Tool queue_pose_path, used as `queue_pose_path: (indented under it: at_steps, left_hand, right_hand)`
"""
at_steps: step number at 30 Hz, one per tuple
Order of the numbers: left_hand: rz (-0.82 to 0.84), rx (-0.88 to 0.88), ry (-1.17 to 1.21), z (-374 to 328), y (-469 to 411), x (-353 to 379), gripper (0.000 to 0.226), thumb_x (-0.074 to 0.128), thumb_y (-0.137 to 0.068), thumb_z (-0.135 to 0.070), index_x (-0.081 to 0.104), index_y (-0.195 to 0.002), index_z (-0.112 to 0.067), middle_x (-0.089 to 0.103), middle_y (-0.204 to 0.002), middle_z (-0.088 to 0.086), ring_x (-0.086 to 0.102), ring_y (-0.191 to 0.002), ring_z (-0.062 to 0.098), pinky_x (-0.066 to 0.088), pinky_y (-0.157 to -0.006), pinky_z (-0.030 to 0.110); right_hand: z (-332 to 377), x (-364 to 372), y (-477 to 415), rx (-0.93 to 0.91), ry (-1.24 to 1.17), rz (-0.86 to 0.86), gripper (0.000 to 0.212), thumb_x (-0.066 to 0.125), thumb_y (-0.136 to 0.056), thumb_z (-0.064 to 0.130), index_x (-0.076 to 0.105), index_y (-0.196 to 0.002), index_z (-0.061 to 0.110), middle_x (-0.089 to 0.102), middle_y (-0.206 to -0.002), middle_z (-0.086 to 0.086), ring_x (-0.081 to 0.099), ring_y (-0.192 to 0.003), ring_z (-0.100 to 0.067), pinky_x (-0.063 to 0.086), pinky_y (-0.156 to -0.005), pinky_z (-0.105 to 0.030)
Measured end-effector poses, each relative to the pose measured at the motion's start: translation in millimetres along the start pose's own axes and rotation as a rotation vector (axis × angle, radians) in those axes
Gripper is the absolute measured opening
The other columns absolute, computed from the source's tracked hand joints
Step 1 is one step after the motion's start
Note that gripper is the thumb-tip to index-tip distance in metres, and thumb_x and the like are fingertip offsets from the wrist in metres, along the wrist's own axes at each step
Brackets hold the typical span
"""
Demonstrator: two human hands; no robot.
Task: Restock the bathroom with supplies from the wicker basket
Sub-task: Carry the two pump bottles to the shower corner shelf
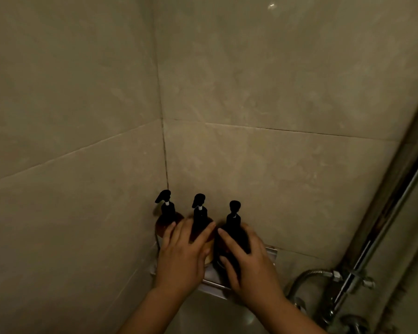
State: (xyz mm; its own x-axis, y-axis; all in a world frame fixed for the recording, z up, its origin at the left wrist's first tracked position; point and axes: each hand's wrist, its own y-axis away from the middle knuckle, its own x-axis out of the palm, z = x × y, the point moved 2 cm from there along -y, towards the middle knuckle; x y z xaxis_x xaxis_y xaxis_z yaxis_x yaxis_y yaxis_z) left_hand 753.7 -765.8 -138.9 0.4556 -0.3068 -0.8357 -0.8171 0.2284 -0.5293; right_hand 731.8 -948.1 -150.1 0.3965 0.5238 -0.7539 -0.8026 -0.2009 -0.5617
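Three dark amber pump bottles with black pump heads stand in a row on a metal corner shelf (270,252) in a tiled shower corner. The left bottle (165,219) stands free against the corner. My left hand (182,255) is wrapped around the body of the middle bottle (199,219). My right hand (247,263) grips the right bottle (233,231), fingers curled over its front. All three bottles are upright. The wicker basket is not in view.
Beige tiled walls meet in the corner behind the shelf. A chrome shower riser pipe (381,239) runs up the right side, with a hose (304,277) and mixer valves (348,319) low at the right, close beside my right forearm.
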Motion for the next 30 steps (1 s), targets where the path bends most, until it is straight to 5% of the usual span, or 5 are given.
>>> queue_pose_path:
  at_steps: [7, 18, 30]
  left_hand:
    - [0.025, 0.009, -0.003, 5.9, 0.0, 1.0, 0.066, 0.051, -0.090, -0.045, 0.029, -0.152, -0.044, 0.051, -0.139, 0.008, 0.040, -0.133, 0.024, 0.018, -0.116, 0.040]
    - [0.011, 0.015, -0.035, 4.0, -2.9, 1.3, 0.064, 0.048, -0.093, -0.051, 0.027, -0.153, -0.045, 0.049, -0.140, 0.013, 0.042, -0.133, 0.029, 0.024, -0.113, 0.044]
    - [-0.004, 0.025, -0.009, 5.7, -0.3, 2.5, 0.061, 0.050, -0.096, -0.047, 0.029, -0.153, -0.044, 0.051, -0.140, 0.010, 0.039, -0.138, 0.027, 0.021, -0.116, 0.042]
  right_hand:
    - [-1.3, 9.1, -1.7, 0.019, 0.020, 0.007, 0.073, 0.060, -0.092, 0.043, 0.022, -0.153, 0.051, 0.026, -0.158, -0.005, 0.038, -0.137, -0.026, 0.037, -0.101, -0.028]
    - [1.6, -1.6, -7.0, -0.030, 0.009, -0.016, 0.065, 0.048, -0.094, 0.049, 0.023, -0.154, 0.049, 0.026, -0.157, -0.003, 0.035, -0.139, -0.024, 0.049, -0.098, -0.034]
    - [-1.2, 10.6, -3.3, -0.051, 0.000, -0.038, 0.066, 0.050, -0.095, 0.045, 0.021, -0.154, 0.049, 0.017, -0.163, -0.002, 0.026, -0.145, -0.023, 0.039, -0.106, -0.033]
